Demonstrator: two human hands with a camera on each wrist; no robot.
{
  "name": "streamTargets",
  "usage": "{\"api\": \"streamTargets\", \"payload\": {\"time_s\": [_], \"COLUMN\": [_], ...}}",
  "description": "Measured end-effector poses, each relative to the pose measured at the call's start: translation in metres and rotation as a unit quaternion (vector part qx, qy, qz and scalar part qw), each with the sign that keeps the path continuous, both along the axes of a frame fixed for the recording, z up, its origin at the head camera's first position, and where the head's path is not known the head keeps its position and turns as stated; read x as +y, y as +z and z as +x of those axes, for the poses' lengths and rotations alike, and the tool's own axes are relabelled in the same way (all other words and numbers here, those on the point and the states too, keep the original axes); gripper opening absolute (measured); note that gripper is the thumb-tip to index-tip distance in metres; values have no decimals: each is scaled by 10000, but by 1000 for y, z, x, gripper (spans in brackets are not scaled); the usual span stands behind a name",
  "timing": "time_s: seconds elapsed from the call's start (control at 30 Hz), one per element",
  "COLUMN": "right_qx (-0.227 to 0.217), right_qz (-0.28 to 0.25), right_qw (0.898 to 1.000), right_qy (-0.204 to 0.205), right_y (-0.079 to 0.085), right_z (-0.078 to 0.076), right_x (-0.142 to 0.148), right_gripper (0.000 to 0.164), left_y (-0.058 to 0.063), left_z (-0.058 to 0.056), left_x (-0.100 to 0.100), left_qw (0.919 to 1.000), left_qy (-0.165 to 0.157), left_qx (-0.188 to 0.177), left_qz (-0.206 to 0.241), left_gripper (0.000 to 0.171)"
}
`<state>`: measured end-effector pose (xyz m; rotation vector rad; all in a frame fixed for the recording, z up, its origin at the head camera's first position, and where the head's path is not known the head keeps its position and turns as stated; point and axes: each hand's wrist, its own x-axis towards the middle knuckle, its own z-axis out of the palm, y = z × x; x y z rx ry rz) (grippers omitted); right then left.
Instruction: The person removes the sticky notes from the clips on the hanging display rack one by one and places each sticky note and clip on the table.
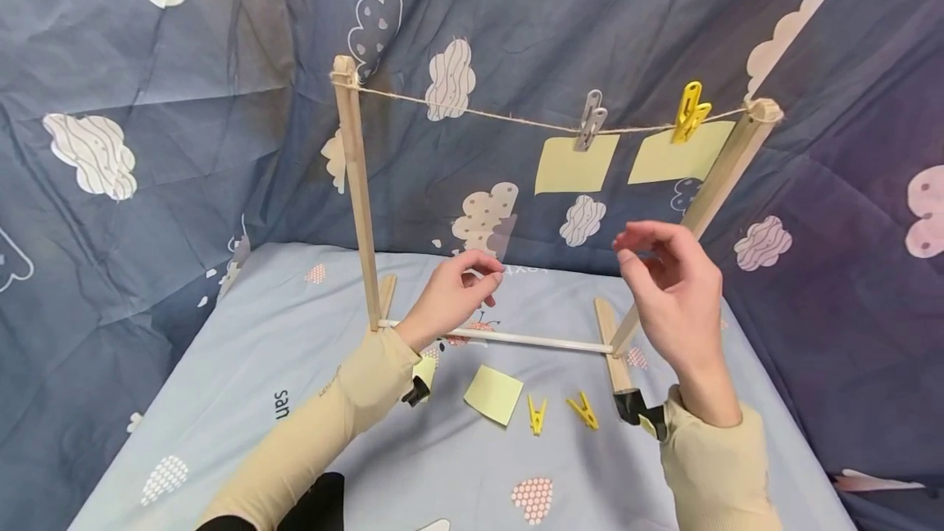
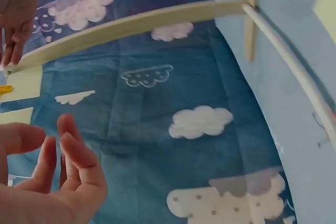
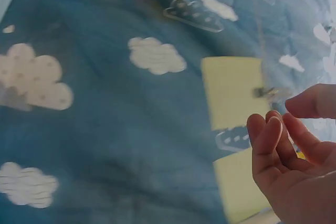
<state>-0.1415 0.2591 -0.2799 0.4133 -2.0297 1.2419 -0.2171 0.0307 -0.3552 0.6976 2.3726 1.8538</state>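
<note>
In the head view two yellow paper notes hang from a twine line [image 1: 472, 111]. A grey clothespin [image 1: 591, 121] holds the left note [image 1: 575, 166], and a yellow clothespin [image 1: 690, 113] holds the right note [image 1: 674, 156]. My right hand [image 1: 678, 293] hovers below the right note, near the right post, with loosely bent fingers and nothing in them. Over the frame's lower rod is my left hand [image 1: 457, 293], likewise holding nothing, its fingers loosely curved. In the left wrist view the left hand's thumb and fingertips [image 2: 79, 153] stand apart.
A wooden frame with a left post [image 1: 357, 195], a right post [image 1: 726, 166] and a white lower rod [image 1: 531, 340] stands on the cloth-covered surface. In front lie a yellow note pad [image 1: 494, 394] and two yellow clothespins [image 1: 537, 416]. A cloud-patterned dark curtain [image 1: 221, 47] hangs behind.
</note>
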Motion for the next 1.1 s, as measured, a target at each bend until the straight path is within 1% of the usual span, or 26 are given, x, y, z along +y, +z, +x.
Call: {"api": "streamTargets", "payload": {"time_s": [0.07,0.2,0.27,0.33,0.4,0.47,0.53,0.6,0.67,0.77,0.83,1.0,1.1], "right_qx": [134,373,483,573,599,561,511,453,467,432,401,88,-149], "right_qz": [27,-77,-149,-174,-210,-242,-349,-356,-292,-76,132,506,589], "right_qw": [9999,9989,9982,9977,9975,9976,9974,9975,9976,9985,9990,9984,9977], "right_qy": [82,271,326,328,319,311,376,399,431,330,173,-228,-289], "right_y": [13,38,50,61,70,78,84,88,91,94,95,99,101], "right_z": [-1,-2,-4,-8,-12,-18,-24,-30,-36,-41,-44,-50,-52], "right_x": [-5,-15,-20,-23,-27,-29,-32,-34,-36,-40,-42,-44,-43], "right_gripper": [28,28,29,31,32,33,34,35,36,37,38,40,41], "left_y": [6,19,27,35,42,49,55,60,65,72,76,83,86], "left_z": [-2,-6,-7,-8,-10,-12,-15,-17,-20,-23,-24,-25,-25], "left_x": [3,8,11,13,15,17,20,22,25,29,32,39,42], "left_qw": [9993,9960,9932,9885,9807,9692,9568,9477,9422,9412,9412,9441,9479], "left_qy": [-16,41,64,12,-137,-306,-452,-527,-552,-545,-496,-361,-374], "left_qx": [-209,-445,-572,-821,-1190,-1605,-1941,-2141,-2237,-2222,-2199,-2067,-1940], "left_qz": [322,775,1011,1274,1543,1844,2119,2307,2432,2486,2516,2542,2499], "left_gripper": [15,19,21,23,25,27,29,31,33,34,34,34,34]}}
